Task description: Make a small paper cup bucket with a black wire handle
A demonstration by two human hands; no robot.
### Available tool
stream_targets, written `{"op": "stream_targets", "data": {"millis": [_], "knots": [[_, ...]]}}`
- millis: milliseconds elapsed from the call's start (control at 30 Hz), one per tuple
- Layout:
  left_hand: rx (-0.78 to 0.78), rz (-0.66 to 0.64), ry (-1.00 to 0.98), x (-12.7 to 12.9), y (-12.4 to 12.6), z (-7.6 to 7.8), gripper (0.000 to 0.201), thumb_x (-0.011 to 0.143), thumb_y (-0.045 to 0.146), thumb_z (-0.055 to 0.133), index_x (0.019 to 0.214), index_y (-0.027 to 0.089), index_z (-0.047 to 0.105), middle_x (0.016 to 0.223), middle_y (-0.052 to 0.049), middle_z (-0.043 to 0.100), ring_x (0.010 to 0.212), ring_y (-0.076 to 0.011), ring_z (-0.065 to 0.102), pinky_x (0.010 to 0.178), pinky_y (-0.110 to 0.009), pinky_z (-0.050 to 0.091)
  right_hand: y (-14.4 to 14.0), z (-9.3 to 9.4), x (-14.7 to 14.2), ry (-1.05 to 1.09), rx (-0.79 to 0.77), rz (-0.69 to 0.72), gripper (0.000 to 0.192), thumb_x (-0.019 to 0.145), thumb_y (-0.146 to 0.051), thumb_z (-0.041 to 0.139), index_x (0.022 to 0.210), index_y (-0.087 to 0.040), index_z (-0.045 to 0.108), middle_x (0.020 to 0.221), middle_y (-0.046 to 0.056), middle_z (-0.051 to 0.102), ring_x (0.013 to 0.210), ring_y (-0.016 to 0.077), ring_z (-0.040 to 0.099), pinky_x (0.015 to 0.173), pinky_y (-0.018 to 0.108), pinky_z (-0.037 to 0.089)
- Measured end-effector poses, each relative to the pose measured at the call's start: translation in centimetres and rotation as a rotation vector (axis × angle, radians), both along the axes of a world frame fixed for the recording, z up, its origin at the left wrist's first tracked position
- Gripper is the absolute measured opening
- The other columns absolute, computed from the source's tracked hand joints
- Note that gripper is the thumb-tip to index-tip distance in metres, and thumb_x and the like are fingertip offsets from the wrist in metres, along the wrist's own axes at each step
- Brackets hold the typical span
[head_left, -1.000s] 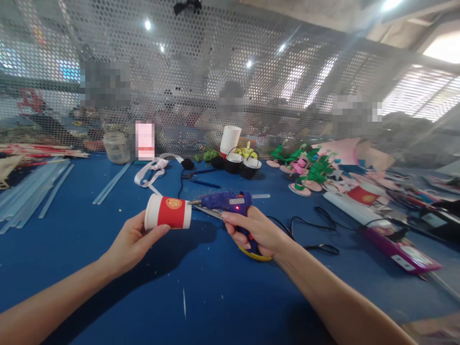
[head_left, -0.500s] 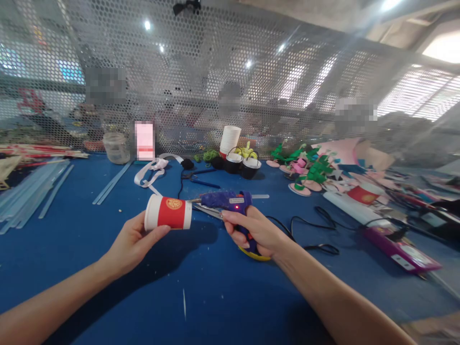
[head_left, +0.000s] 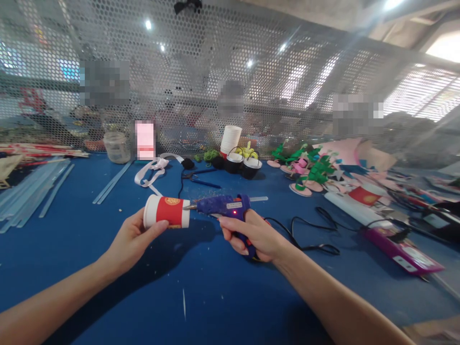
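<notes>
Two hands work above the blue table [head_left: 201,287]: the left hand [head_left: 131,242] grasps a red-and-white paper cup [head_left: 167,218] lying sideways, its gold emblem unreadable, while the right hand [head_left: 253,235] clenches a blue glue gun [head_left: 223,206], nozzle touching the cup's rim.

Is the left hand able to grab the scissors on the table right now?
Probably not right away. The left hand is wrapped around the red and white cup, so its grip is full. The scissors lie farther back on the blue table, with nothing covering them.
</notes>
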State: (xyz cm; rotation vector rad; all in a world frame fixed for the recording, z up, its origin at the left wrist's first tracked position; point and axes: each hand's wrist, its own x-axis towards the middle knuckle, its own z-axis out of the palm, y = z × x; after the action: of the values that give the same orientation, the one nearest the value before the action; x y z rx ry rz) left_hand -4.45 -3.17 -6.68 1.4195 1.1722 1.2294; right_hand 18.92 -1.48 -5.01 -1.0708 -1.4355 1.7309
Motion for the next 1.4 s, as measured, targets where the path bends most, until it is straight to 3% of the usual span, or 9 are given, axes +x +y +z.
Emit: {"op": "stream_targets", "data": {"millis": [333,967,1400], "knots": [[-0.07,-0.003,-0.112,0.0,0.2,-0.3,0.04,0.068,0.032,0.062,0.104,0.017,0.055,0.093,-0.006,0.066,0.084,-0.0179,0.06,0.076,-0.028,0.048,-0.3,0.2,0.0,-0.084,0.034,0.023,0.033,0.071,-0.037,0.056,0.05,-0.013,0.05,0.03,-0.006,0.041,0.025,0.0022,0.033,0.029,0.015,0.025],[-0.023,0.017,0.019,0.3,-0.5,0.6,0.027,0.065,0.03,0.063,0.088,0.017,0.059,0.078,-0.003,0.066,0.067,-0.0122,0.058,0.062,-0.02,0.048,0.3,0.0,0.0,0.038,-0.019,-0.064,0.033,0.072,-0.038,0.056,0.051,-0.012,0.051,0.03,-0.006,0.038,0.027,0.0026,0.032,0.03,0.017,0.022],[-0.096,-0.005,-0.106,-0.1,0.1,-0.4,0.036,0.069,0.031,0.061,0.102,0.017,0.056,0.095,-0.006,0.065,0.083,-0.0155,0.058,0.074,-0.024,0.047,-0.4,0.2,-0.2,-0.119,0.12,0.01,0.033,0.072,-0.039,0.054,0.052,-0.013,0.05,0.031,-0.006,0.041,0.026,0.0025,0.033,0.03,0.016,0.027]]}}
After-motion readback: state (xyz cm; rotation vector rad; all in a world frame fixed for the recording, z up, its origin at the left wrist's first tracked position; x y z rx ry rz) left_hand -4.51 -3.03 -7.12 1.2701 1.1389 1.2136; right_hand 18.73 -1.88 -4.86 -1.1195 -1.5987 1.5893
